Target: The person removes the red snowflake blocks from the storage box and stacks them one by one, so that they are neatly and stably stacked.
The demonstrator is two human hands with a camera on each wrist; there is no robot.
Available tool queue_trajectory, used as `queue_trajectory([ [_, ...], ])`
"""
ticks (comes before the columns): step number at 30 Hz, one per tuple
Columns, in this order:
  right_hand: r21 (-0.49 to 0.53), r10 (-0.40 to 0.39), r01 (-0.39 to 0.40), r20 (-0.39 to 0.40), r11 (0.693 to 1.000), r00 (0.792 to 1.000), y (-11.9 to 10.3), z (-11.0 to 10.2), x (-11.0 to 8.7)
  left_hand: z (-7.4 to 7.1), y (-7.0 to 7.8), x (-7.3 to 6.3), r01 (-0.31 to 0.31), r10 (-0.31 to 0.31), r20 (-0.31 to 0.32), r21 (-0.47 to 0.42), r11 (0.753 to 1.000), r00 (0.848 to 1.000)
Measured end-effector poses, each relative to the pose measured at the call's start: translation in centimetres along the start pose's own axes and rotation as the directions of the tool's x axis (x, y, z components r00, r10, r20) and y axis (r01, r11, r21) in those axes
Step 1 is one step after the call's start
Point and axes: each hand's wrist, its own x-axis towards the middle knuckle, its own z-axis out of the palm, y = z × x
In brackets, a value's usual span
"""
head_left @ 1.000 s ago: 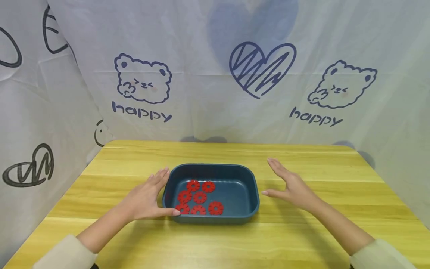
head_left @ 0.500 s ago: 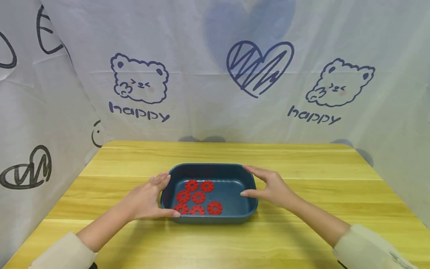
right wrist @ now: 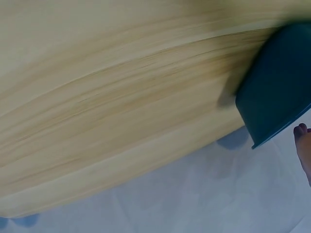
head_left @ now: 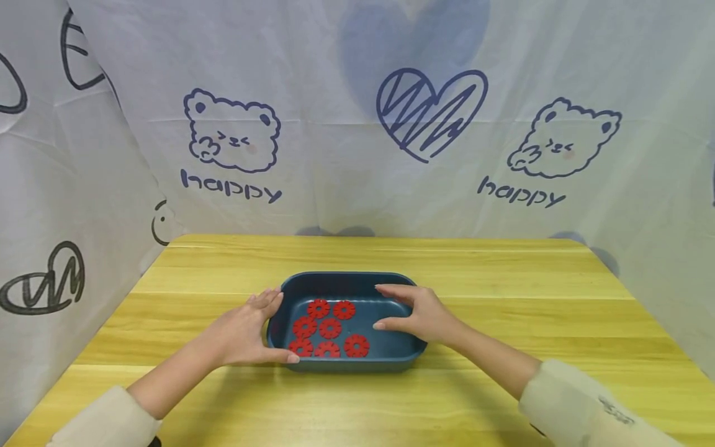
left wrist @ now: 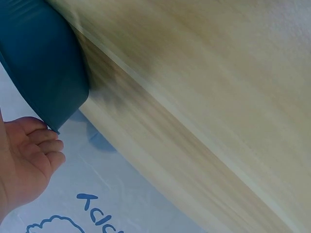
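A dark blue rectangular plastic box (head_left: 399,358) with rounded corners stands on the table, in the middle of the head view. Several red notched plastic discs (head_left: 356,346) lie flat in its left half. My left hand (head_left: 246,335) holds the box's left end, the fingers at the back corner and the thumb over the front rim. In the left wrist view, fingertips (left wrist: 48,135) meet the rim. My right hand (head_left: 424,315) reaches over the box's right end, thumb and fingers apart, with nothing between them. Only a small part of this hand (right wrist: 305,148) shows in the right wrist view.
The light wooden table (head_left: 357,410) reaches back to a pale hanging cloth (head_left: 335,149) printed with bears, hearts and the word "happy". More of this cloth hangs along the left and right sides.
My right hand has moved left, from beside the box to above its right half. The left hand stays at the box's left end. The discs lie as before.
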Motion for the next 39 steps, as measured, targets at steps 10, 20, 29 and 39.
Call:
queue_trajectory([
  [10, 0.021, 0.001, -0.002, 0.065, 1.000, 0.998, 0.4, 1.4, 1.5, 0.0, 0.1, 0.0, 0.019, -0.019, 0.024, -0.009, 1.000, 1.000],
  [20, -0.058, 0.030, -0.021, 0.159, 0.998, 0.987, 0.9, 2.5, 2.7, 0.2, -0.2, -0.1, 0.012, -0.012, 0.007, -0.013, 1.000, 1.000],
  [29, -0.158, 0.061, -0.019, 0.271, 0.987, 0.961, 1.3, 2.8, 3.1, -0.2, 0.0, 0.0, 0.012, -0.011, 0.019, -0.008, 1.000, 1.000],
  [39, -0.264, 0.044, 0.055, 0.352, 0.963, 0.935, 1.6, 3.0, 3.3, -0.2, 0.2, 0.2, 0.017, -0.017, 0.032, -0.012, 1.000, 0.999],
])
